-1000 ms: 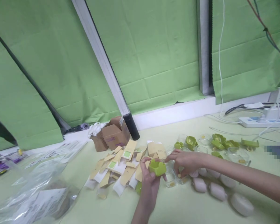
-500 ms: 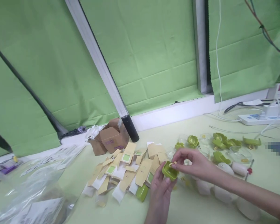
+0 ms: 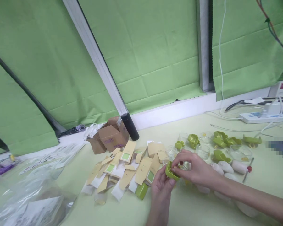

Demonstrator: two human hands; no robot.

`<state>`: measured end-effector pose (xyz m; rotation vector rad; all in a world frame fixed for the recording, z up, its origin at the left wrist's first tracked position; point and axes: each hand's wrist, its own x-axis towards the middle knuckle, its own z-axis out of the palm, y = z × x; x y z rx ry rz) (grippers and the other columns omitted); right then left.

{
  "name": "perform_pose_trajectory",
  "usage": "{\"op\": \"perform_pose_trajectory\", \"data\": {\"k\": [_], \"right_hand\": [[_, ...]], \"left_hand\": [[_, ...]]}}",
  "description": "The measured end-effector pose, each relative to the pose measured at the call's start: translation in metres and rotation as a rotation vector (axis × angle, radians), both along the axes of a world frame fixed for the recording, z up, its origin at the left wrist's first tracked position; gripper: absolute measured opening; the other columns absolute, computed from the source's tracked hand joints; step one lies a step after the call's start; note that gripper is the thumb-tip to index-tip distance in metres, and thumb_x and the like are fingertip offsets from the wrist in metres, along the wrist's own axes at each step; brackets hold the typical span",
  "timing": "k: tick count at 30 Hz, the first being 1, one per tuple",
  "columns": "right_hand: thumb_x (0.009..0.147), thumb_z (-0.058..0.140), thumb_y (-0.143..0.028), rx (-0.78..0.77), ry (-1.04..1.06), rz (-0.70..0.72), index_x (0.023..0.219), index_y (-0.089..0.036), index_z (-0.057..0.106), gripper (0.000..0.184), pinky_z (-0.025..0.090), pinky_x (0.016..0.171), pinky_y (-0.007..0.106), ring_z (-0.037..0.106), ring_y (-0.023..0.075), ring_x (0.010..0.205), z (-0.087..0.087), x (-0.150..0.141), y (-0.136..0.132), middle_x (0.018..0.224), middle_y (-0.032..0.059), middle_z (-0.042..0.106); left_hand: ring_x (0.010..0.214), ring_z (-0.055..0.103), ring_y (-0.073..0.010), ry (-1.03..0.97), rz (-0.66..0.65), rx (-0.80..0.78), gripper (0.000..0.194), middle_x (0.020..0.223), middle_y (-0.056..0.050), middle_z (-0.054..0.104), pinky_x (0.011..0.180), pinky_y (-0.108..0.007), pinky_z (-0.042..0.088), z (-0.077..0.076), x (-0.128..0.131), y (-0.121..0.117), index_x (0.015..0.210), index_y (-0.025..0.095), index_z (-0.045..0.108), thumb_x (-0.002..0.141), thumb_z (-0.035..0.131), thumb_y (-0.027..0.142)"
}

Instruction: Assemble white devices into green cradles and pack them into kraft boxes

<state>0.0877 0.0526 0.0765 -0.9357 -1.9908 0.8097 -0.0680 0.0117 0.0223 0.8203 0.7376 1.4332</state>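
Observation:
My left hand [image 3: 160, 185] is closed around a small green plastic shell [image 3: 172, 175], which is tilted with its hollow side facing my right hand. My right hand [image 3: 187, 166] has its thumb and fingertips pinched inside the hollow. The small yellow ring seen there earlier is now mostly hidden by those fingers. Left of my left hand lies a closed green case [image 3: 141, 191], beside a pile of opened cardboard packages [image 3: 127, 169]. More green shells [image 3: 220, 138] and clear plastic cups [image 3: 240, 152] stand beyond my right hand.
White rounded pieces [image 3: 225, 167] lie behind my right forearm, near a screwdriver [image 3: 248, 169]. A brown carton [image 3: 112, 135] and a black cylinder [image 3: 130, 126] stand at the wall. Clear plastic bags [image 3: 37, 191] cover the left side. A power strip [image 3: 252, 117] with cables sits at right.
My right fingers have moved deeper into the green shell with the yellow ring, which is now mostly out of sight. The shell has tilted, and the view has shifted slightly.

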Motion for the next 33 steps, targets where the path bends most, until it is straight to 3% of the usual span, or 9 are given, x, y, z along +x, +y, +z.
{"op": "perform_pose_trajectory", "data": {"k": [8,12,16,20,23,25,27,30,33], "right_hand": [[0.079,0.056,-0.015,0.112,-0.143,0.042,0.072,-0.019,0.067,0.013,0.043,0.068,0.032,0.055,0.0181,0.072,-0.002,0.001,-0.002,0.068,0.0016,0.064],[0.08,0.055,-0.015,0.098,-0.151,0.027,0.068,-0.018,0.065,0.016,0.042,0.067,0.032,0.054,0.0176,0.07,-0.007,-0.002,-0.002,0.066,0.0015,0.063],[0.083,0.056,-0.023,0.01,-0.08,0.013,0.075,-0.02,0.069,0.015,0.044,0.071,0.033,0.056,0.0194,0.076,-0.009,-0.004,0.002,0.075,0.0028,0.067],[0.088,0.052,-0.029,-0.034,-0.085,0.095,0.076,-0.021,0.07,0.023,0.046,0.073,0.033,0.059,0.02,0.079,-0.002,0.002,0.002,0.077,0.0032,0.068],[0.086,0.055,-0.035,0.113,-0.131,0.159,0.104,-0.02,0.065,0.025,0.047,0.078,0.036,0.059,0.0219,0.089,0.008,0.013,0.001,0.097,0.0074,0.066],[0.077,0.066,-0.038,0.26,-0.231,0.294,0.128,-0.023,0.05,0.056,0.043,0.089,0.04,0.053,0.0264,0.108,0.013,0.018,0.0,0.123,0.0108,0.056],[0.072,0.073,-0.033,0.362,-0.368,0.423,0.134,-0.027,0.043,0.069,0.04,0.093,0.04,0.048,0.028,0.116,0.017,0.021,0.0,0.131,0.0093,0.051],[0.074,0.07,-0.022,0.412,-0.515,0.415,0.119,-0.022,0.057,0.047,0.045,0.082,0.036,0.057,0.0246,0.099,0.019,0.021,-0.001,0.109,0.0086,0.064],[0.072,0.07,-0.023,0.423,-0.567,0.356,0.106,-0.017,0.063,0.035,0.047,0.073,0.035,0.06,0.0235,0.085,0.017,0.026,-0.001,0.092,0.0077,0.066]], "left_hand": [[0.109,0.06,-0.0268,0.102,-0.018,0.04,0.041,0.111,-0.011,0.069,0.095,-0.036,0.043,-0.002,0.001,-0.001,0.107,0.019,0.068,0.067,0.075,0.026],[0.107,0.06,-0.0277,0.161,-0.002,0.076,0.04,0.111,-0.011,0.069,0.094,-0.037,0.044,-0.006,0.001,0.0,0.105,0.019,0.069,0.067,0.076,0.03],[0.11,0.058,-0.0273,0.108,0.068,0.005,0.042,0.116,-0.012,0.066,0.094,-0.037,0.044,-0.01,0.0,0.003,0.105,0.018,0.068,0.067,0.075,0.036],[0.081,0.067,-0.02,0.173,0.074,-0.05,0.027,0.084,-0.008,0.071,0.075,-0.03,0.051,-0.013,-0.001,0.005,0.08,0.015,0.067,0.066,0.076,0.036],[0.059,0.063,-0.0152,0.231,0.065,-0.033,0.034,0.065,-0.003,0.066,0.057,-0.026,0.049,-0.016,-0.002,0.008,0.067,0.015,0.058,0.062,0.077,0.043],[0.051,0.057,-0.0121,0.254,0.057,-0.013,0.039,0.061,-0.001,0.062,0.05,-0.023,0.045,-0.018,-0.003,0.009,0.07,0.015,0.058,0.06,0.076,0.049],[0.048,0.052,-0.0098,0.293,0.038,0.004,0.042,0.059,0.001,0.059,0.047,-0.022,0.041,-0.022,-0.004,0.011,0.073,0.015,0.059,0.06,0.074,0.052],[0.042,0.043,-0.0076,0.374,-0.002,0.024,0.042,0.05,0.004,0.05,0.042,-0.021,0.035,-0.028,-0.002,0.015,0.066,0.016,0.056,0.061,0.072,0.055],[0.038,0.038,-0.0068,0.467,-0.035,0.038,0.046,0.045,0.006,0.043,0.041,-0.021,0.033,-0.03,0.001,0.018,0.06,0.019,0.048,0.063,0.066,0.06]]}}
